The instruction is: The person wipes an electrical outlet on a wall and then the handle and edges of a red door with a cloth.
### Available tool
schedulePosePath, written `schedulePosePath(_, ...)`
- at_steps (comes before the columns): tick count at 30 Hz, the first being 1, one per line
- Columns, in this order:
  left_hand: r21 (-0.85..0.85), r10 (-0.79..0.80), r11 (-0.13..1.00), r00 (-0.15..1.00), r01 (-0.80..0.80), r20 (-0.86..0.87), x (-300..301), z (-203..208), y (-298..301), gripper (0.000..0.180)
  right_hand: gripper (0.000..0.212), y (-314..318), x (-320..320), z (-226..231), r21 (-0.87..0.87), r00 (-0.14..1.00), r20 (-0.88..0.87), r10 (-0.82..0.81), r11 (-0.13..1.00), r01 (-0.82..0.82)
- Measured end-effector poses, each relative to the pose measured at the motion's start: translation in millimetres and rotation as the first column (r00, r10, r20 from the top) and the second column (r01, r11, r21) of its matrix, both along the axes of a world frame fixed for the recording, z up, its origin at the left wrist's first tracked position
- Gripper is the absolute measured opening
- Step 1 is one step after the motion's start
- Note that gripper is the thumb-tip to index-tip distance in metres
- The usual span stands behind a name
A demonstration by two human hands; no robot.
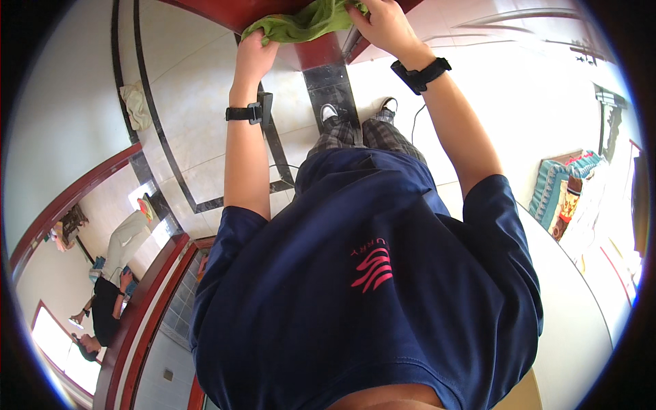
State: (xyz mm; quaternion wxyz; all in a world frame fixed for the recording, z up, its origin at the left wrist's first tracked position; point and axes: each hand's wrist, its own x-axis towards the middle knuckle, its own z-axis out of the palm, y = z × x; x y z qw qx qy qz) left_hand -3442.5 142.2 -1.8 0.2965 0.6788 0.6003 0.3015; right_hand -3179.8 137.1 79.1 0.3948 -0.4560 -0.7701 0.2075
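Note:
A crumpled green cloth [301, 26] stretches between my two hands at the top of the view. My left hand [257, 53] is closed around its left end. The other end is gripped by my right hand [387, 29], whose fingertips are partly cut off by the upper edge. Behind the cloth stands a dark red wooden surface [318, 53], perhaps a door or door frame; I cannot tell whether the cloth touches it.
Black strips cross the pale tiled floor [198, 116]. A whitish cloth [137, 106] lies by the left wall. Through a red-framed doorway at left, another person [108, 304] is visible. A patterned teal bundle [564, 195] lies at right. A thin dark cable [415, 123] hangs near my feet.

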Motion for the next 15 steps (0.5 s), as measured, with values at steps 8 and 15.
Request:
schedulePosePath(8, 0.009, -0.035, 0.999, 0.996, 0.034, 0.085, 8.6, -22.3, 5.7, 0.031, 0.027, -1.7, 6.9, -9.8, -0.022, 0.999, 0.027, -0.037, 0.999, 0.038)
schedulePosePath(15, 0.133, -0.002, 0.991, 0.974, -0.029, 0.227, 33.7, 7.9, 3.3, 0.029, 0.028, -30.6, 31.4, 4.2, 0.109, 0.964, -0.019, -0.266, 0.958, 0.267)
